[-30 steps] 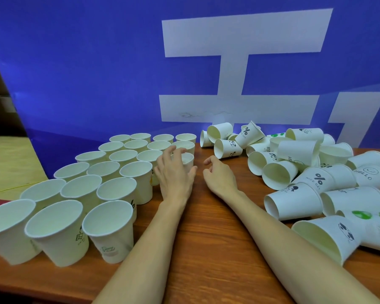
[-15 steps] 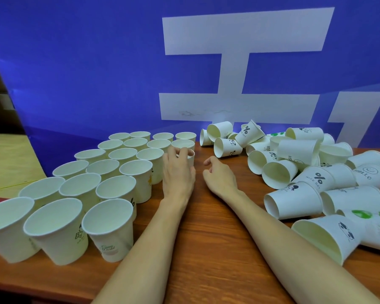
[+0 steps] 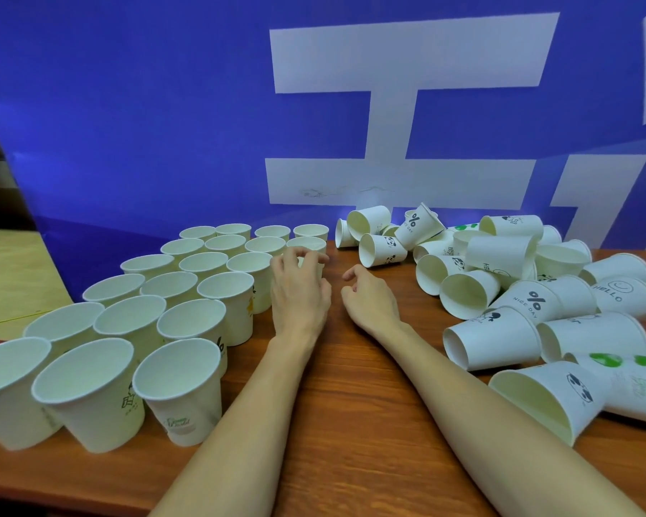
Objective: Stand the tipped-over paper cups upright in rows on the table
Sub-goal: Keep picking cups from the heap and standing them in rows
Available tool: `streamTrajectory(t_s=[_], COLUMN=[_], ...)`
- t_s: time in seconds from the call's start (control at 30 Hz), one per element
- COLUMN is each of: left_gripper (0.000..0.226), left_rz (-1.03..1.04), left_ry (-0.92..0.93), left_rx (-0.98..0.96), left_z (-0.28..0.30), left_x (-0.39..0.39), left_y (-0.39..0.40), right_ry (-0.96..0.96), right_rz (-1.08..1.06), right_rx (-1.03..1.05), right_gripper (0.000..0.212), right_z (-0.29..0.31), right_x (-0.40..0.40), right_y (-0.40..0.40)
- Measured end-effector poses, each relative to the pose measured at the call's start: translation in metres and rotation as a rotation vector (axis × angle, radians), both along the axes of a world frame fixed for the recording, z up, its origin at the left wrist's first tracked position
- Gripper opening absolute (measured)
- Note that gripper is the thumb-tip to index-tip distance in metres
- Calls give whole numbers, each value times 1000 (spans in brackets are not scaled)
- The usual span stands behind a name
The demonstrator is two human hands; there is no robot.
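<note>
- left hand (image 3: 300, 292) fingers (image 3: 303, 253) curl around the rim of one upright cup (image 3: 314, 264), mostly hidden behind the hand; looks like a pinch on it, in the fourth column, third spot from the far edge of the table (image 3: 351, 423).
- right hand (image 3: 370, 302) rests on bare wood just beside the left, fingers loosely curled, holding nothing.
- standing cups (image 3: 187, 289) fill the left half of the table: three long columns running from the near edge to the far edge, plus a short fourth column at the far end, two cups in it ahead of the held one.
- tipped cups (image 3: 500, 278) lie in a loose pile on the right half, mouths mostly facing left, some stacked on each other, reaching from the far edge to the near right corner.
- step, as i read it: setting the held cup into the fourth column. roughly half the cups are done.
- next move likely needs: let go without nudging neighbours, then the right hand takes the nearest tipped cup (image 3: 383, 250) at the pile's left edge.
- risk: paper cups are light; a brushed rim could topple the tight rows.
</note>
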State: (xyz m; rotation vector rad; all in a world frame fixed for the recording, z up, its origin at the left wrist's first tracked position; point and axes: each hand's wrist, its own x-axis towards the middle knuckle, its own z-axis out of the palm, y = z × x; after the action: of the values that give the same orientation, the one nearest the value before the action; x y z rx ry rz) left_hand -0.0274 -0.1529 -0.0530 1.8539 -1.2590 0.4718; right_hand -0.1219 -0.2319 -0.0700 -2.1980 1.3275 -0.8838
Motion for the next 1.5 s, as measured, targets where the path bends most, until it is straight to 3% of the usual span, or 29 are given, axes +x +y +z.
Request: streamTrajectory(t_s=[0.17, 0.37, 0.6, 0.9, 1.27, 1.5], left_gripper=[22, 14, 18, 21, 19, 24], left_rz=[-189, -320, -338, -339, -328, -371], left_ry=[91, 225, 213, 174, 192, 191], left_rx=[-132, 154, 279, 311, 286, 94], left_z=[3, -1, -9, -14, -7, -1], left_x=[-9, -18, -18, -17, -21, -27], left_y=[5, 8, 0, -5, 2, 9], right_ry=[-91, -243, 84, 284, 175, 32], right_rz=[-93, -249, -297, -308, -340, -270], right_rx=[-9, 10, 16, 3, -201, -221], right_gripper=[27, 30, 46, 39, 35, 38], right_z=[9, 18, 20, 22, 42, 56], right_x=[-6, -11, 0, 24, 5, -14], right_y=[-9, -36, -60, -79, -51, -19])
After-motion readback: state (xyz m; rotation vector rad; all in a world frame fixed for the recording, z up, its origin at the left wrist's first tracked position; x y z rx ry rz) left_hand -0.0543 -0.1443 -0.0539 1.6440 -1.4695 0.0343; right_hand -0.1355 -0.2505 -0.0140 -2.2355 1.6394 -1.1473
